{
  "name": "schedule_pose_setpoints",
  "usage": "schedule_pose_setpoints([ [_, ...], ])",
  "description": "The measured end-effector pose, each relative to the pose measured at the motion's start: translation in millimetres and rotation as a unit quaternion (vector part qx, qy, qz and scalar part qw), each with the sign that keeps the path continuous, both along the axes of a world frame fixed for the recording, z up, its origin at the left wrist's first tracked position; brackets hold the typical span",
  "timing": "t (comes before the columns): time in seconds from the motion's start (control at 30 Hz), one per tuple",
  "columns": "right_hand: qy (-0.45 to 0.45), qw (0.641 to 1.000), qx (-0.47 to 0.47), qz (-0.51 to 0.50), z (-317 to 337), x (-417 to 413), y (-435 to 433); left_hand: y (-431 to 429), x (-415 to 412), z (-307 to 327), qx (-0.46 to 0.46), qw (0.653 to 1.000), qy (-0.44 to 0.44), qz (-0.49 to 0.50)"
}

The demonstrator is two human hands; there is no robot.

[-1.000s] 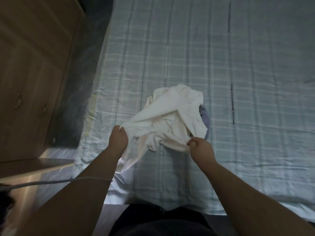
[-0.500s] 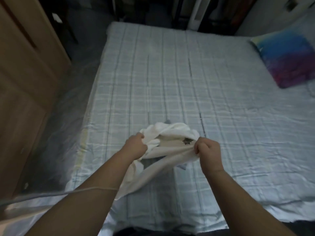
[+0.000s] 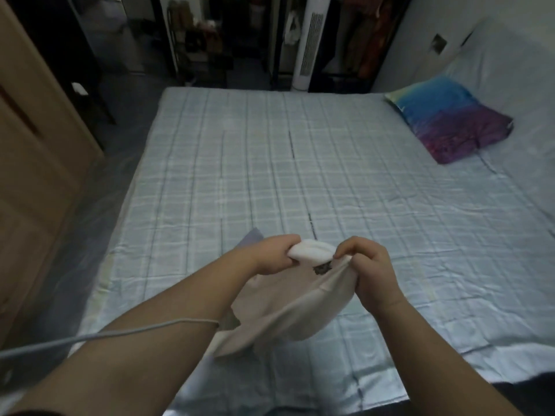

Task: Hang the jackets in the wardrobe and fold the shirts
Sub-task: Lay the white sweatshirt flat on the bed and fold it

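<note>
At nine o'clock in the view stands a wooden wardrobe (image 3: 36, 181), its door closed as far as it shows. A grey cable (image 3: 126, 333) crosses the left forearm at about eight o'clock.

The left hand (image 3: 270, 255) is clenched round a bunched roll of the white shirt (image 3: 285, 307), its fingers curled over the cloth. At eleven o'clock of that hand a corner of lilac cloth (image 3: 250, 238) lies on the bed (image 3: 300, 181); what garment it is I cannot tell.

The shirt hangs lifted above the near edge of the bed, at about six o'clock in the view. Its upper edge stretches between the two hands, roughly from nine to three o'clock. Its long axis falls from that edge down towards seven o'clock, the loose end pointing at the person. A small dark print sits just under the held edge.

The right hand (image 3: 372, 268) pinches that edge between thumb and curled fingers. I judge both hands hold it up and apart to find the hem or shoulders and shake it flat for folding.

A blue and purple pillow (image 3: 450, 127) lies at two o'clock
</note>
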State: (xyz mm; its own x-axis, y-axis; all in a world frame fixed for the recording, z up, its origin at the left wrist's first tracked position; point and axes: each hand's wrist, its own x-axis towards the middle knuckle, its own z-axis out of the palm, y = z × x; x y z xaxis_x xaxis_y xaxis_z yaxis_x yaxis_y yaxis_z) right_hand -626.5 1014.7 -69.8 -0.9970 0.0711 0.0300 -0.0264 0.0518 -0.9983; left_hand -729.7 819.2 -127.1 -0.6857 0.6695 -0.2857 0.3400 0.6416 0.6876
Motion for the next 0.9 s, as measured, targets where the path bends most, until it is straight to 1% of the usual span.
schedule_pose_setpoints([
  [0.07, -0.025, 0.999, -0.045, -0.009, -5, 7, 30, 12, 11, 3, 0.036, 0.998, 0.011, 0.053],
  [0.2, -0.058, 0.998, 0.018, 0.010, -5, 12, 76, 40, 33, 30, 0.061, 0.991, 0.063, 0.106],
  [0.23, -0.073, 0.996, 0.038, 0.015, -1, 12, 82, 47, 37, 38, 0.071, 0.988, 0.070, 0.119],
  [0.3, -0.117, 0.985, 0.114, 0.049, 11, 9, 89, 59, 45, 60, 0.075, 0.983, 0.092, 0.140],
  [0.4, -0.151, 0.947, 0.227, 0.171, 41, -1, 96, 65, 51, 99, 0.051, 0.980, 0.144, 0.131],
  [0.47, -0.124, 0.927, 0.283, 0.213, 67, -8, 96, 63, 54, 129, 0.014, 0.974, 0.190, 0.125],
  [0.5, -0.093, 0.928, 0.295, 0.207, 81, -11, 94, 59, 56, 145, -0.006, 0.969, 0.211, 0.129],
  [0.57, -0.017, 0.943, 0.276, 0.185, 108, -15, 89, 50, 59, 177, -0.045, 0.957, 0.250, 0.140],
  [0.63, 0.029, 0.954, 0.245, 0.173, 134, -16, 80, 40, 64, 206, -0.084, 0.946, 0.275, 0.153],
  [0.8, 0.126, 0.934, 0.293, 0.161, 202, -20, 56, 13, 78, 261, -0.168, 0.923, 0.284, 0.198],
  [0.87, 0.169, 0.927, 0.303, 0.143, 228, -19, 45, 0, 85, 277, -0.174, 0.920, 0.275, 0.218],
  [0.9, 0.194, 0.919, 0.319, 0.125, 238, -17, 40, -7, 89, 284, -0.159, 0.920, 0.272, 0.232],
])
